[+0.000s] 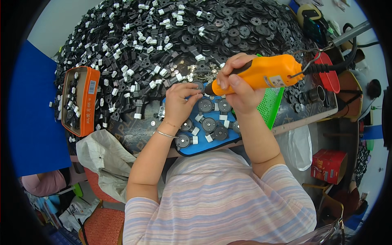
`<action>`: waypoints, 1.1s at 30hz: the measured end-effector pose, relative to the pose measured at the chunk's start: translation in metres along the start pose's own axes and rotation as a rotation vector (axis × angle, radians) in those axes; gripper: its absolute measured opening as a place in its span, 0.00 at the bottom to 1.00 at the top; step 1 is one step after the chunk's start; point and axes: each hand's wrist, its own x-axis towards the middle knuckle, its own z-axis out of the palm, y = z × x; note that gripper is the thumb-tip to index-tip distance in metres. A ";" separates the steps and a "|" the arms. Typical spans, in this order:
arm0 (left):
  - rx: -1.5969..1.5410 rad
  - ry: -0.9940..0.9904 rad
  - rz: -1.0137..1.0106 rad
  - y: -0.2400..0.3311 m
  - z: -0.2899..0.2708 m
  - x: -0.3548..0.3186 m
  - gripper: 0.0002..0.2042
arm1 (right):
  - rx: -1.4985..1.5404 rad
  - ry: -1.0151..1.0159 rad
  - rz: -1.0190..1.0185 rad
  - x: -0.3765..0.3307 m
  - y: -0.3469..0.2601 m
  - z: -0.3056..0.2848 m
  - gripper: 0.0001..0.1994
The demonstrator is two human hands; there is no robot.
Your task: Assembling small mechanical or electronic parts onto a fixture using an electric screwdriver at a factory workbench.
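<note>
My right hand (243, 93) is wrapped round an orange electric screwdriver (271, 70), which lies nearly level with its dark nose pointing left. Just by that nose, my left hand (179, 102) is closed in a pinch; what sits between its fingertips is mostly hidden. A round black disc (198, 86) shows beside those fingers. Below both hands lies a blue tray (190, 149) with a dark rim. Several round black parts with white ends, such as one wheel-like piece (209, 124), rest on it. Small metal pieces (191, 74) are scattered beyond my left hand.
A big heap of black parts with white ends (122, 53) covers the table's far left. Loose black discs (245, 30) pile up at the far right. An orange box (90, 102) stands left, a green perforated basket (272, 107) right. The screwdriver's cord (326, 68) runs to a metal arm (351, 34).
</note>
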 end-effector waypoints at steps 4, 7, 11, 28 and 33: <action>0.095 0.026 0.053 0.002 0.001 -0.001 0.05 | -0.025 -0.010 -0.017 0.000 0.000 0.000 0.12; 0.122 0.056 0.063 0.004 0.001 -0.001 0.05 | -0.033 -0.007 -0.021 0.000 0.001 0.001 0.12; 0.115 0.022 0.060 0.001 0.002 -0.001 0.08 | 0.001 0.007 0.003 -0.002 0.002 0.001 0.12; 0.120 -0.458 0.030 -0.015 -0.008 0.041 0.19 | -0.238 0.098 0.188 0.010 0.036 -0.003 0.12; 0.159 -0.479 -0.025 -0.004 -0.010 0.045 0.19 | -0.263 0.053 0.191 0.010 0.041 -0.001 0.11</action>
